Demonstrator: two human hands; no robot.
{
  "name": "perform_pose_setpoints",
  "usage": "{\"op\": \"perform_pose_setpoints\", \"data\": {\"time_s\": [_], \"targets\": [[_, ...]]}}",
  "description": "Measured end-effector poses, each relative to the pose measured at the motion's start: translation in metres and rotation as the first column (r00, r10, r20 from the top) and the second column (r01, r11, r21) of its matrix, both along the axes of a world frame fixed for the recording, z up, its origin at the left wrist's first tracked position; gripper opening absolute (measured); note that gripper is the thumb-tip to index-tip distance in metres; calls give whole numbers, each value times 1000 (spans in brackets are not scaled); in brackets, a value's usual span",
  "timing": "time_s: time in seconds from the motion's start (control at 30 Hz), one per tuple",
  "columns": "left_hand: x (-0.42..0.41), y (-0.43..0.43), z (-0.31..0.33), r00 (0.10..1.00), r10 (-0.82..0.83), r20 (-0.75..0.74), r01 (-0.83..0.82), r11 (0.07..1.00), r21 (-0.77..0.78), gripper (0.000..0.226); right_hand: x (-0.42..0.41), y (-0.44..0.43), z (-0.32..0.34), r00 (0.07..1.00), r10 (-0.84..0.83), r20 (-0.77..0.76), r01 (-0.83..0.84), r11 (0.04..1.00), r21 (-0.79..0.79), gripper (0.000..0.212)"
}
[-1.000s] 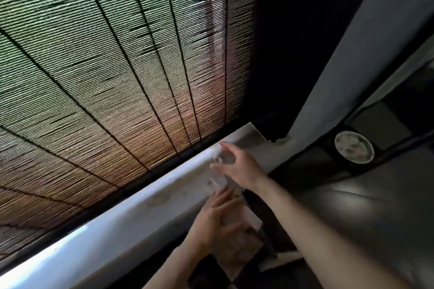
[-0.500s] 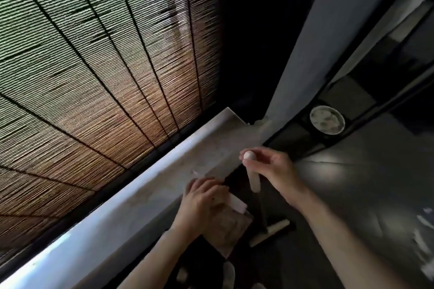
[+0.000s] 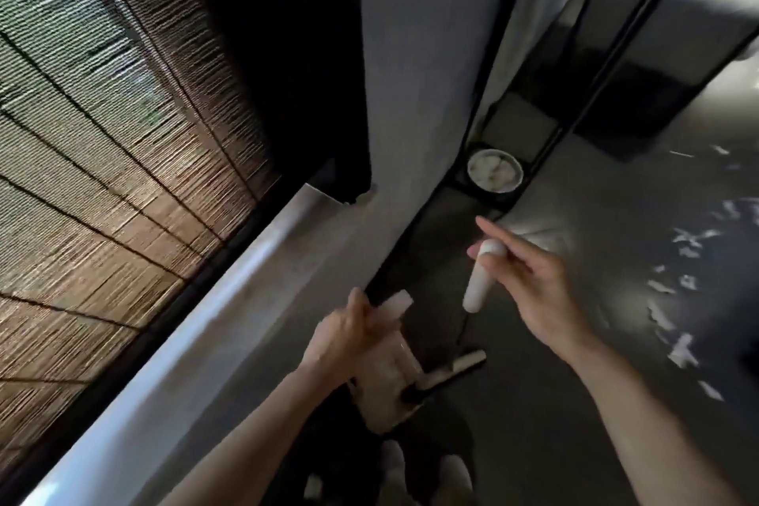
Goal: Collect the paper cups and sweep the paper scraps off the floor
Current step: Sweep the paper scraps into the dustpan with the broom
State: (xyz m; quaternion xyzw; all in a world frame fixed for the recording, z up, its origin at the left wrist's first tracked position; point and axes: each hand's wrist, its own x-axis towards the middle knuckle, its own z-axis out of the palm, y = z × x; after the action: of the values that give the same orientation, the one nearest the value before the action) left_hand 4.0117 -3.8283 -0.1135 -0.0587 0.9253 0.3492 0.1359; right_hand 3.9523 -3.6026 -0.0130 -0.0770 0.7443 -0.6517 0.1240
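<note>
Floor (image 3: 575, 382) beside the bamboo blind (image 3: 102, 136): paper scraps (image 3: 677, 300) lie unswept at right; right hand (image 3: 534, 279) grips the broom handle (image 3: 478, 275), left hand (image 3: 353, 337) grips a dustpan (image 3: 386, 394); sweeping not started, no paper cups seen

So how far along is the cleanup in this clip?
Done: nothing certain; the round container by the wall holds pale items, cups or not I cannot tell. In hand: right hand grips the white broom handle, left hand grips what looks like a dustpan. Left: paper scraps lie strewn on the floor, unswept.
</note>
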Motion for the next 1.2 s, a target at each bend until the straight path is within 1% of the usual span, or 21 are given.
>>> {"op": "perform_pose_setpoints", "data": {"time_s": [0.07, 0.1, 0.13, 0.17, 0.23, 0.27, 0.33, 0.37, 0.5, 0.6, 0.67, 0.73, 0.77, 0.83, 0.9, 0.97, 1.03, 1.07, 1.1, 1.13, 1.2], "targets": [[1, 26, 7, 989, 147, -15, -144, 979, 145, 35, 6, 21, 9, 998, -64, -22, 64, 998, 0, 39], [2, 41, 13, 986, 163, -22, -155, 968, 196, 27, 9, 32, 13, 994, -105, -31, 105, 994, -14, 36], [4, 54, 15, 991, 135, -16, -127, 961, 246, 19, 12, 42, 17, 988, -150, -37, 148, 988, -39, 35], [7, 66, 19, 997, 73, -17, -65, 958, 279, 18, 14, 51, 19, 980, -192, -44, 190, 980, -56, 34], [12, 89, 16, 997, -67, -34, 74, 954, 291, 40, 19, 71, 19, 957, -281, -77, 277, 959, -60, 30], [15, 98, 11, 994, -105, -42, 112, 946, 303, 48, 22, 81, 18, 938, -334, -96, 330, 943, -49, 27], [20, 116, 4, 988, -148, -29, 150, 936, 317, 49, 29, 104, 16, 891, -428, -152, 434, 901, 8, 21], [23, 125, 3, 985, -167, -36, 171, 942, 289, 47, 32, 116, 18, 866, -460, -198, 478, 876, 56, 19], [30, 155, 0, 990, -125, -69, 139, 948, 286, 51, 39, 171, 41, 733, -537, -418, 653, 728, 210, 14], [33, 180, -2, 994, -77, -83, 100, 940, 327, 53, 43, 223, 64, 616, -614, -493, 777, 578, 251, 19], [34, 200, 6, 995, -41, -89, 69, 938, 340, 44, 51, 258, 76, 547, -652, -525, 832, 494, 253, 21], [35, 218, 10, 996, -14, -88, 47, 921, 387, 41, 64, 288, 83, 512, -677, -529, 858, 429, 281, 26], [36, 227, 10, 995, -22, -97, 58, 920, 387, 40, 73, 301, 82, 514, -693, -506, 858, 415, 302, 28], [40, 242, 6, 992, -58, -113, 94, 933, 347, 45, 94, 323, 67, 545, -730, -413, 836, 430, 342, 33], [45, 259, 4, 993, -95, -74, 115, 937, 331, 50, 120, 342, 42, 555, -751, -358, 817, 411, 404, 36], [50, 272, 1, 988, -151, -36, 154, 927, 340, 51, 145, 360, 21, 544, -754, -369, 814, 366, 452, 32], [52, 281, -2, 988, -151, 24, 130, 916, 379, 49, 162, 378, 10, 575, -715, -398, 780, 333, 529, 24], [52, 286, -7, 987, -151, 46, 123, 916, 383, 52, 169, 388, 7, 620, -693, -369, 721, 316, 617, 22], [53, 292, -8, 982, -184, 38, 154, 905, 397, 54, 177, 398, 4, 680, -671, -295, 618, 307, 724, 23], [53, 297, -11, 977, -211, 35, 180, 899, 399, 55, 185, 407, 2, 738, -654, -166, 461, 309, 832, 25], [53, 307, -15, 969, -246, 26, 218, 899, 379, 53, 201, 421, -6, 793, -602, 97, 99, 283, 954, 28]]}}
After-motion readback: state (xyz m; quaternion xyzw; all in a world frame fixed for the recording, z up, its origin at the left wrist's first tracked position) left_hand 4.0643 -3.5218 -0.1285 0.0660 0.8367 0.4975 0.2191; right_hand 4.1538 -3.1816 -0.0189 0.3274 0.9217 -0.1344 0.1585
